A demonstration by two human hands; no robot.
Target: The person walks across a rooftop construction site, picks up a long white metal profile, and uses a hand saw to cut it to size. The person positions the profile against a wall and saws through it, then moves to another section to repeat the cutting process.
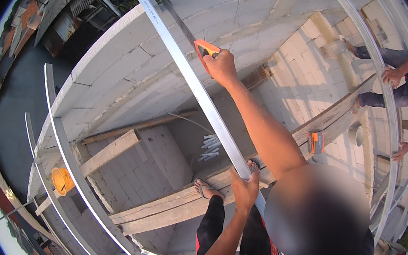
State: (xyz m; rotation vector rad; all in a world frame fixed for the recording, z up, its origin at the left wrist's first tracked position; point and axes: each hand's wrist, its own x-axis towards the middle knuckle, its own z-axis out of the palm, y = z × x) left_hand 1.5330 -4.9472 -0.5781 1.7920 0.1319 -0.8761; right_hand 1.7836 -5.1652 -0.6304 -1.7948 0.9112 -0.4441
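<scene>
My right hand (221, 66) is closed round the orange-and-black handle of a hand saw (179, 20), whose blade reaches the top edge of the pale block wall (115, 54), just right of a long silver metal channel (182, 67). My left hand (245, 188) grips that channel low down, near my feet. The channel runs from between my legs up past the wall top. My sandaled feet stand on a wooden plank (158, 214) laid high across the block walls.
At left are metal channels (60, 144), a timber (106, 154) and a yellow bucket (61, 180). Short white pieces (210, 146) lie below. An orange-and-black object (315, 142) rests on the plank. Another person (402, 97) holds a channel at right. A blurred patch covers the lower right.
</scene>
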